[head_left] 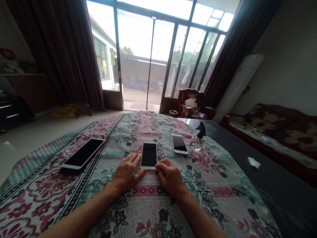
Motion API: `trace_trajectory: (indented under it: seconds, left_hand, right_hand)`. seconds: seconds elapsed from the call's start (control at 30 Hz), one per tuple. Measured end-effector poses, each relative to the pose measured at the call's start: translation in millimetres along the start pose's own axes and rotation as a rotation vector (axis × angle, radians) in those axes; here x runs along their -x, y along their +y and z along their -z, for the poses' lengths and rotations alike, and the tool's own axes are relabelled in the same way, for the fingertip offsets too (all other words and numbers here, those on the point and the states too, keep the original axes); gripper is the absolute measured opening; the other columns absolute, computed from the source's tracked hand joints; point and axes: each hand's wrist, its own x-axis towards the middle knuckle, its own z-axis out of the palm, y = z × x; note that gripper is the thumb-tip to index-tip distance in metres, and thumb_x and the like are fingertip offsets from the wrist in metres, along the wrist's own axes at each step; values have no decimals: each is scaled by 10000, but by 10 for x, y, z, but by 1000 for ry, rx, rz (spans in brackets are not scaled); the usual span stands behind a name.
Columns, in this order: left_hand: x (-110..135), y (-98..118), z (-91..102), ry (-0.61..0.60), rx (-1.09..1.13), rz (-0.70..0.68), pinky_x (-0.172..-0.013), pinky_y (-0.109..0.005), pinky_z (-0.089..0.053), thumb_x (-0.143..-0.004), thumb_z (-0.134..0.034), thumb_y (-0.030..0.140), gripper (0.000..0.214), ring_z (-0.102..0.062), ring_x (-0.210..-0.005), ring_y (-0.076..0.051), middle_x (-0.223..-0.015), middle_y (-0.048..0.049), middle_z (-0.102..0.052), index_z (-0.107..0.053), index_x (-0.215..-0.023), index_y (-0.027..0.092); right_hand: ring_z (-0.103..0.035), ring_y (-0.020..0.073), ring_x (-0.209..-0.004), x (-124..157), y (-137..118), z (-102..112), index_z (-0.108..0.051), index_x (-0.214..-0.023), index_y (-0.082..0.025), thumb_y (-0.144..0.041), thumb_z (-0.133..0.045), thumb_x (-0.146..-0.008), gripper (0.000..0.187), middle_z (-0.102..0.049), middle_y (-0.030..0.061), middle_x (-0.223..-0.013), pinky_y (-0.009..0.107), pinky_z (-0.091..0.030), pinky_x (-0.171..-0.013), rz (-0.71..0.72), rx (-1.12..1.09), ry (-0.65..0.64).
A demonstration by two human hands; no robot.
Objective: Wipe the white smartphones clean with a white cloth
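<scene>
A white smartphone with a dark screen lies on the patterned cloth between my two hands. My left hand is at its left side, fingers along the edge and thumb at the bottom left corner. With curled fingers, my right hand grips the bottom right corner. Further right lies a second white smartphone, screen dark and untouched. A larger white phone or small tablet rests slantwise at the left, also dark. Behind the second phone stands a clear spray bottle with a black head.
The flowered cloth covers the table under the phones. On the dark surface to the right lies a crumpled white piece. A red wooden chair and sofa stand beyond, near a glass door.
</scene>
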Motion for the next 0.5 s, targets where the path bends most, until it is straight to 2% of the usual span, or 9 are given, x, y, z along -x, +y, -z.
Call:
trace_trajectory:
  seconds: [0.23,0.5]
  left_hand:
    - [-16,21,41,26,1,-13,-1067,-436,-383,-834,-579,450,516,-467,-1251,-298,-1304,-125,-567,-547,-1272,179]
    - [-14,29,69,23,-11,-6,-1069,-410,-384,-813,-602,460,518,-482,-1243,-277,-1292,-107,-577,-557,-1260,204]
  right_hand:
    - [-548,159,-908,-1,-28,-39,-636,-882,-218,-151,-507,-868,147,-591,25,-926,249,-416,-818,8,66,50]
    - [-542,156,-915,19,-43,-19,-628,-893,-217,-142,-497,-875,153,-588,24,-939,236,-400,-815,9,62,48]
